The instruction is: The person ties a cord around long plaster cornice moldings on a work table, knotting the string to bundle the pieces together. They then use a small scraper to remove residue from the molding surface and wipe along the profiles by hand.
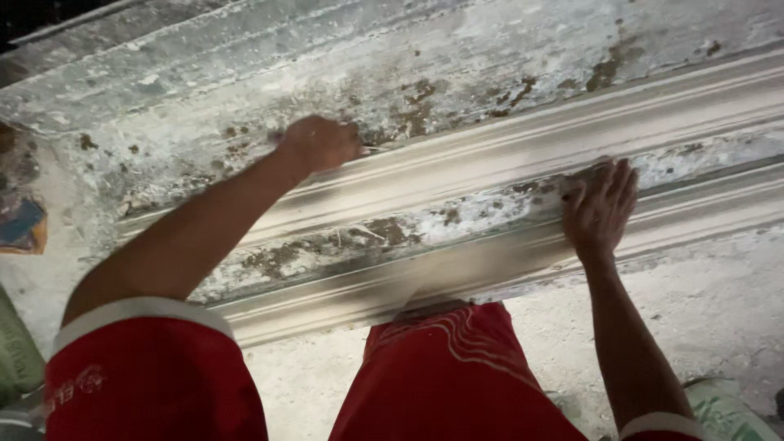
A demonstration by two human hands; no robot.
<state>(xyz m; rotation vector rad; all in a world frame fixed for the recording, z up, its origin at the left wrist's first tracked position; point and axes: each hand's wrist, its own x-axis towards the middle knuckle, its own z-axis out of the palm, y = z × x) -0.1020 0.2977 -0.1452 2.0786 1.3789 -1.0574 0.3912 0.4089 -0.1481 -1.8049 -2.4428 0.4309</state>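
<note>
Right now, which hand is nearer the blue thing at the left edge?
Left. The left hand, closed around a thin tool, is on the moulding right of the blue thing. The right hand lies flat much farther right.

Counting along the long moulded plaster cornice (506, 171), one piece lying across the bench:
- Hands: two showing, left hand (320, 143) resting at its upper edge, right hand (600, 208) lying flat on its middle band.
- Green sacks: two sitting below it, one (15, 351) at left, one (727, 412) at right.
</note>
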